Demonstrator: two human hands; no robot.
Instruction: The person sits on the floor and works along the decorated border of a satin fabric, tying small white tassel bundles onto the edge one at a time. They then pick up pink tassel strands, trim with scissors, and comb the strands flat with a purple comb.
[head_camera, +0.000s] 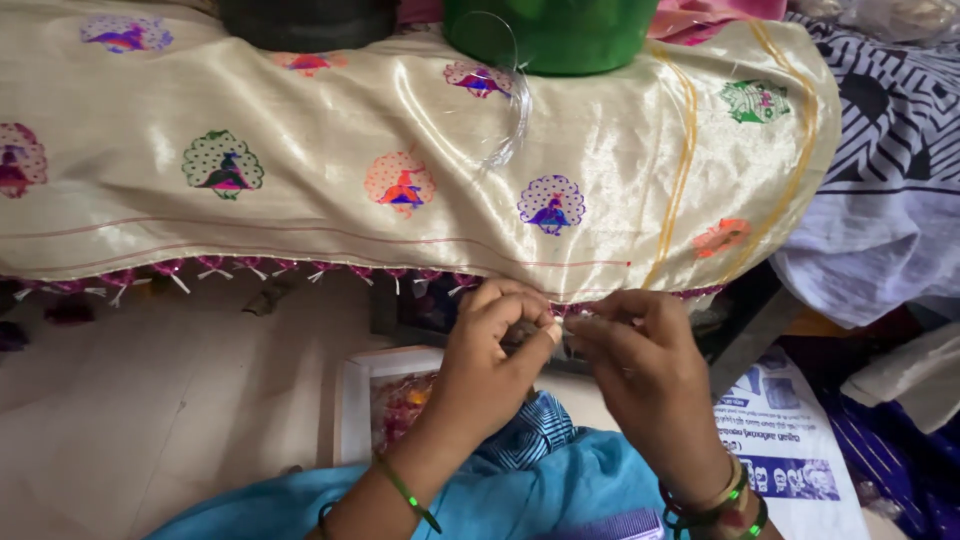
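Observation:
A cream silk cloth (330, 130) with coloured peacock motifs lies draped over a raised surface. Its near edge carries a row of small pink tassels (215, 267). My left hand (490, 350) and my right hand (640, 365) meet at that edge, just right of the middle. Both pinch the hem with thumb and fingertips, and the tassel between them is hidden by the fingers. A clear thread (512, 110) loops across the cloth from the far side down toward the hands. Green bangles sit on both wrists.
A green tub (550, 35) and a dark pot (305, 22) stand on the far part of the cloth. A black-and-white patterned fabric (890, 130) lies at the right. Below are a white-framed box (365, 400), a printed paper sheet (790, 440) and my blue garment (540, 490).

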